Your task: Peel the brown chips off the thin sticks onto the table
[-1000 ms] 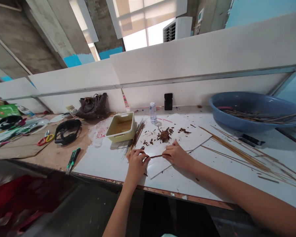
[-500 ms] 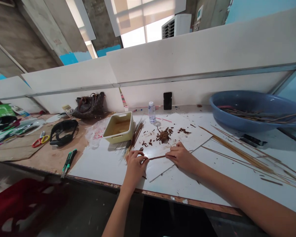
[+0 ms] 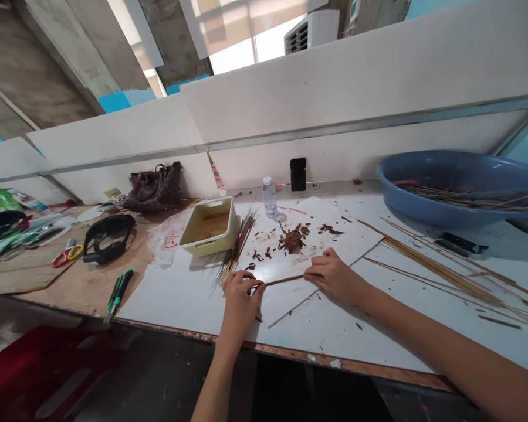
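My left hand [image 3: 239, 291] and my right hand [image 3: 330, 274] both rest on the white table [image 3: 334, 328], fingers closed. Between them runs a thin stick coated with brown paste [image 3: 284, 281], held flat on the surface, one end under each hand. A lump of brown paste [image 3: 293, 240] with scattered crumbs lies just beyond the hands. A fan of thin sticks [image 3: 236, 246] lies left of it, beside a yellow tray [image 3: 209, 225].
A blue basin [image 3: 457, 187] holding sticks stands at the right, with long bamboo sticks [image 3: 431, 266] spread before it. A small bottle [image 3: 269, 197], a black phone [image 3: 298, 174], a handbag [image 3: 154, 189], a black headset [image 3: 108, 237], scissors [image 3: 68, 255] and pens [image 3: 118, 288] lie further off.
My hands have drawn apart along the stick: the right hand slid rightward, and more of the coated stick shows between them. The view has tilted slightly.
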Tool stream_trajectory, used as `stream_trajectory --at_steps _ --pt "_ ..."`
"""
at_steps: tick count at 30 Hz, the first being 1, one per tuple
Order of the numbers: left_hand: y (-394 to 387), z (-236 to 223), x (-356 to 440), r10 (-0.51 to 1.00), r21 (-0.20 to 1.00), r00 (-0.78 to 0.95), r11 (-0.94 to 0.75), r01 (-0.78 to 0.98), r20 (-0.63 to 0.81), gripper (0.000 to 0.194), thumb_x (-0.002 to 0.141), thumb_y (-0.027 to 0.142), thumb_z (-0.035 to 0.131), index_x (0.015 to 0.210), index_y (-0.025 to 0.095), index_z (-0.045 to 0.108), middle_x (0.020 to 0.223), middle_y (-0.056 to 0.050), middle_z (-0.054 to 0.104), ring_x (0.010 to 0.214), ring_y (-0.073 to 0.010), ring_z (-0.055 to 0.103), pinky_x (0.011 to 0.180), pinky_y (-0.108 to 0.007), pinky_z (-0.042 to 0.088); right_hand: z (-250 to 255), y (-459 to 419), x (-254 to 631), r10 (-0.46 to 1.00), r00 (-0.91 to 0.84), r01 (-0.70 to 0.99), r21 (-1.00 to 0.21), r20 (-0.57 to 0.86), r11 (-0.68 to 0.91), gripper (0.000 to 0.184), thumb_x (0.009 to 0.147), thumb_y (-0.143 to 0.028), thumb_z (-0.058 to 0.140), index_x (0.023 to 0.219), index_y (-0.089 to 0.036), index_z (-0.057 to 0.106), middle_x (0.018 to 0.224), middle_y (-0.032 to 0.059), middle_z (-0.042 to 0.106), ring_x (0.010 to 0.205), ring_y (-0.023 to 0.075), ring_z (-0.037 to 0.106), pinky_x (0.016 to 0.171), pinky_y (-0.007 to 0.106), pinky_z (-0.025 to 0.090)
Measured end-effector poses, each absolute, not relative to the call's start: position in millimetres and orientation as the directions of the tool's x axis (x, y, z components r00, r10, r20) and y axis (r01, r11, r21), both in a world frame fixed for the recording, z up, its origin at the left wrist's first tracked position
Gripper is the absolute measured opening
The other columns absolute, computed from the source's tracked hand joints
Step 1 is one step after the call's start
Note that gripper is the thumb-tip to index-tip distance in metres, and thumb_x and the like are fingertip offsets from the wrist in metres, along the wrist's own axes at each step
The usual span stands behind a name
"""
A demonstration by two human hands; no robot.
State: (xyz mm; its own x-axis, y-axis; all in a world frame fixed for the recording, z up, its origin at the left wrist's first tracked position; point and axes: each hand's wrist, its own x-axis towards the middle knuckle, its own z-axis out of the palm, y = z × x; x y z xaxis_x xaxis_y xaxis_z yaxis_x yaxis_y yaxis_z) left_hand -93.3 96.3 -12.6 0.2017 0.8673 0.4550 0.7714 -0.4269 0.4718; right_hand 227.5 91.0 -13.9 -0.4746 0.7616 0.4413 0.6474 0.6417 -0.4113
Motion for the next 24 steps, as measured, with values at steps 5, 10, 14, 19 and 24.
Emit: stream_trajectory --at_steps 5,10,14,19,24 --pt "97 -13 -93 0.883 0.513 0.192 -0.413 0.752 0.429 0.009 0.092 0.023 0.084 0.088 0.029 0.088 0.103 -0.006 0.078 0.108 -0.0310 0.066 0.104 -0.054 0.048 -5 90 236 0.723 -0.516 0.639 -0.355 0.459 0.682 0.025 0.116 -0.033 0.058 0.109 -0.022 0.080 0.093 0.0059 0.077 0.084 0.0210 0.067 0.094 0.043 0.039" --pt "97 -14 -94 0.883 0.519 0.184 -0.410 0.750 0.432 0.010 0.093 0.024 0.082 0.088 0.030 0.089 0.102 -0.006 0.077 0.106 -0.0309 0.067 0.104 -0.055 0.050 -6 95 250 0.705 -0.570 0.621 -0.340 0.423 0.706 0.029 0.118 -0.035 0.053 0.110 -0.024 0.079 0.094 0.0053 0.077 0.082 0.0205 0.067 0.093 0.044 0.039" --pt "99 -16 -94 0.884 0.532 0.164 -0.401 0.746 0.437 0.009 0.092 0.028 0.083 0.086 0.030 0.089 0.104 -0.007 0.077 0.108 -0.0317 0.066 0.103 -0.055 0.053 -10 100 254 0.714 -0.569 0.608 -0.377 0.407 0.699 0.036 0.119 -0.037 0.050 0.105 -0.024 0.080 0.088 0.0040 0.075 0.077 0.0197 0.064 0.091 0.043 0.039" --pt "99 -16 -95 0.887 0.542 0.167 -0.403 0.738 0.431 0.010 0.093 0.027 0.082 0.088 0.031 0.090 0.104 -0.008 0.077 0.110 -0.0330 0.066 0.104 -0.055 0.054 -2 99 260 0.712 -0.579 0.607 -0.373 0.397 0.702 0.030 0.118 -0.042 0.055 0.116 -0.024 0.080 0.093 0.0034 0.076 0.081 0.0200 0.066 0.093 0.044 0.037" --pt "98 -16 -95 0.887 0.544 0.170 -0.404 0.735 0.430 0.009 0.094 0.028 0.082 0.089 0.031 0.090 0.105 -0.008 0.076 0.110 -0.0329 0.066 0.103 -0.055 0.055 -3 99 265 0.717 -0.576 0.626 -0.353 0.393 0.696 0.033 0.119 -0.038 0.051 0.115 -0.025 0.081 0.092 0.0049 0.077 0.081 0.0208 0.066 0.093 0.044 0.038"
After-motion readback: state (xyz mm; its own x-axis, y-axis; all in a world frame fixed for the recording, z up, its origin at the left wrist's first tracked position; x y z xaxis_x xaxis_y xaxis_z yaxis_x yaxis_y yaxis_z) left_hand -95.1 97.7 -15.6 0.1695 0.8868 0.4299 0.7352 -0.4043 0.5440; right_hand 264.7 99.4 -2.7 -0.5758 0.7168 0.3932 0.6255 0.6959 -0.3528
